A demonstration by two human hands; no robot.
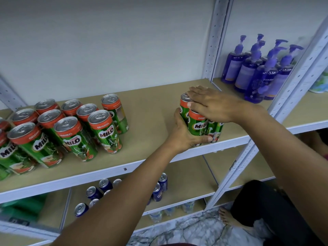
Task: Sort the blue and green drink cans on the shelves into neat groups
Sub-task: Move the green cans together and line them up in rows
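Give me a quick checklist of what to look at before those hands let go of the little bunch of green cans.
1. Small cluster of green cans upright on the top shelf: ok.
2. Left hand cupping its front: ok.
3. Right hand flat on the tops: ok.
4. Cluster clear of the shelf's front edge: not ok, very close.
5. Bigger green group neat: not ok, loosely spaced.
6. Blue cans below grouped: cannot tell, arm hides some.
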